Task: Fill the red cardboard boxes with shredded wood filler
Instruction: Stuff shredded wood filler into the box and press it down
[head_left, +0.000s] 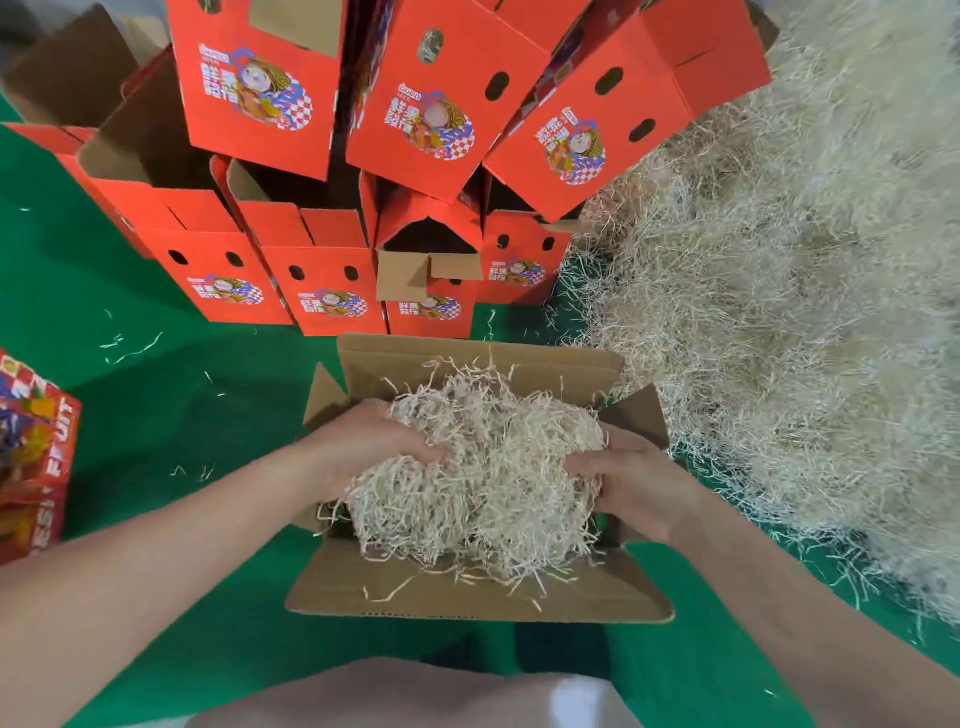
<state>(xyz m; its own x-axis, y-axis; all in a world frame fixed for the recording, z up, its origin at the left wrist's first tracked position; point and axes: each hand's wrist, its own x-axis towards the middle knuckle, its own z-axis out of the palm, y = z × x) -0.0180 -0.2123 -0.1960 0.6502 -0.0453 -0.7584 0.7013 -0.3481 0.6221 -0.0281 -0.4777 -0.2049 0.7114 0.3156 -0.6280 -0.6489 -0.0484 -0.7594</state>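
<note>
Gripping a mound of pale shredded wood filler (488, 467) from both sides, the hands work over an open cardboard box (467, 592) with brown inner flaps folded outward. The left hand (363, 441) has its fingers curled down into the left edge of the mound. The right hand (634, 478) has its fingers bent into the right edge, thumb on top. The filler rises above the box rim, and loose strands spill onto the near flap. The box stands on a green surface (182, 415). Just behind it stand rows of red printed cardboard boxes (322, 280), tops open, with further red boxes (260, 88) stacked tilted above them. A large loose pile of the same filler (805, 312) lies to the right, near the open box. Another printed box (31, 457) sits at the left edge.
</note>
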